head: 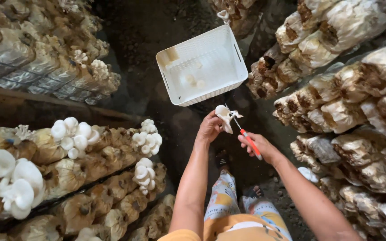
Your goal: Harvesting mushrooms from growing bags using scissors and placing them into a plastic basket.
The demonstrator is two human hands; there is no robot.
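My left hand (209, 128) holds a white oyster mushroom (224, 115) by its stem in the middle of the aisle. My right hand (261, 147) grips a small knife with an orange handle (251, 143); its thin blade reaches up to the mushroom's stem end. A white plastic basket (175, 82) stands on the dark floor just beyond my hands, with a few mushroom pieces inside it.
Stacked plastic-wrapped grow bags line both sides of the narrow aisle. White mushroom clusters (73, 136) sprout from the left racks, with more of these mushroom clusters (144, 174) lower down. The right stack of bags (349, 102) bears almost none. My feet in sandals stand on the dark floor (157, 27).
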